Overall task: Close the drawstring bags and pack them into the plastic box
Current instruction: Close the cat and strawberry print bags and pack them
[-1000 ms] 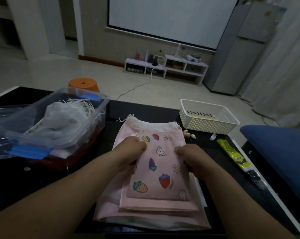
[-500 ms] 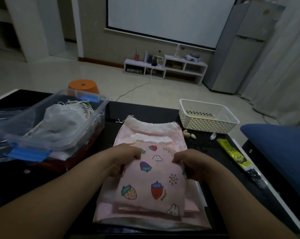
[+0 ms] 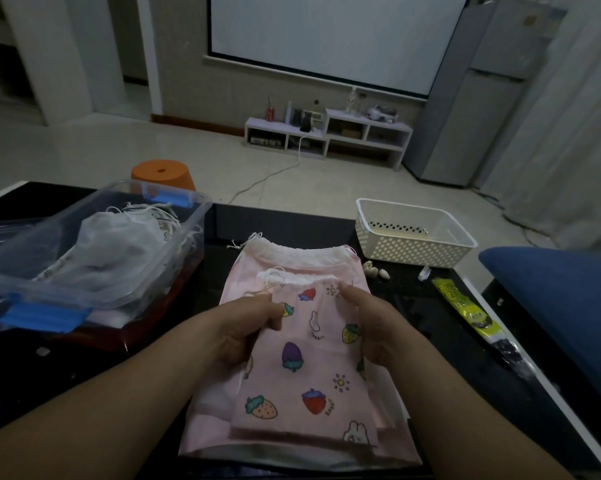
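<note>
A small pink drawstring bag [image 3: 304, 379] printed with strawberries and rabbits lies on top of a stack of larger pink bags [image 3: 292, 265] on the black table. My left hand [image 3: 238, 332] grips the small bag's upper left edge. My right hand [image 3: 373, 323] holds its upper right edge, with the index finger stretched toward the white gathered top. To the left stands the clear plastic box [image 3: 185, 237] with blue latches, holding several white closed bags [image 3: 119, 244].
A white perforated basket [image 3: 413, 251] stands at the back right of the table. A yellow-green packet [image 3: 465, 310] and small shells [image 3: 375, 270] lie near it. A blue cushion [image 3: 562, 306] is at the right. An orange stool [image 3: 162, 174] stands beyond the table.
Both hands have pulled the small printed bag toward me off the stack's top end, and it has lifted slightly. A second white gathered top now shows behind it.
</note>
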A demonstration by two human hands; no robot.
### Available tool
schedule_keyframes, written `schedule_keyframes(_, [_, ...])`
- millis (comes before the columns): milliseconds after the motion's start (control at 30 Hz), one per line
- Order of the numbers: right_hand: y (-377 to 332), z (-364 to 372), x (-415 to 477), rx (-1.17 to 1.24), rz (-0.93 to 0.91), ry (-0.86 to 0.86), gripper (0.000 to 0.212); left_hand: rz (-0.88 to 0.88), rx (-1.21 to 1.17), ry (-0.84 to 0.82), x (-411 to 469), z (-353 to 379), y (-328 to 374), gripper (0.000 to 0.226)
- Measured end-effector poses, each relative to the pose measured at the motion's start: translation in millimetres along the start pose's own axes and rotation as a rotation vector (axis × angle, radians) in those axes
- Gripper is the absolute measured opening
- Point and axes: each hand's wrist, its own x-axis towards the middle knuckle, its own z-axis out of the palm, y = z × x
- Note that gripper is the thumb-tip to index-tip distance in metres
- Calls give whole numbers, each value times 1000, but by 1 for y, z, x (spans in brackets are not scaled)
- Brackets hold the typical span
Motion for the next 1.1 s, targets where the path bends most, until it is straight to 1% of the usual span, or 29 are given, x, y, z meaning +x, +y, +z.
schedule_keyframes(33, [-1, -1, -1, -10, -17, -6, 35, 31, -33, -4, 0, 0, 0, 64])
schedule_keyframes(67, [-2, -1, -1, -25, -33, -8, 30, 64, -73, 1, 0, 0, 1, 59])
schedule_keyframes(133, [-3, -2, -2, -50, -64, -24, 29, 88, -177, 13, -1, 0, 6, 37])
schedule_keyframes(167, [-3, -2, -3, -62, -82, -36, 29, 91, -217, 18, -3, 1, 8, 33])
schedule_keyframes(233, [-4, 0, -6, -78, -105, -63, 28, 141, -273, 64, -2, 1, 13, 34])
schedule_keyframes(367, [-6, 6, -13, -35, -136, -80, 30, 220, -285, 133, -2, 4, 14, 26])
schedule_keyframes(500, [-9, 15, -15, 94, -116, -11, 47, 269, -276, 155, 2, 3, 14, 22])
schedule_keyframes(533, [-10, 17, -15, 93, -135, 0, 44, 275, -274, 162, 4, 3, 14, 22])
schedule_keyframes(600, [-12, 19, -16, 87, -173, 12, 27, 270, -289, 158, 7, 3, 14, 24])
schedule_keyframes(633, [-12, 20, -17, 105, -179, 18, 24, 264, -296, 156, 8, 4, 14, 24])
schedule_keyframes(733, [-15, 21, -23, 235, -161, -8, 24, 264, -346, 165, 11, 3, 15, 19])
schedule_keyframes(800, [-19, 20, -29, 351, -100, -43, 22, 253, -404, 176, 13, 0, 16, 13])
schedule_keyframes(900, [-22, 18, -32, 476, -51, -91, 22, 236, -487, 179, 15, -1, 15, 14])
schedule_keyframes(1000, [-22, 18, -35, 535, -20, -92, 26, 229, -549, 174, 16, 1, 15, 18])
schedule_keyframes(1100, [-25, 20, -41, 548, -21, -34, 20, 250, -619, 193, 19, 2, 16, 21])
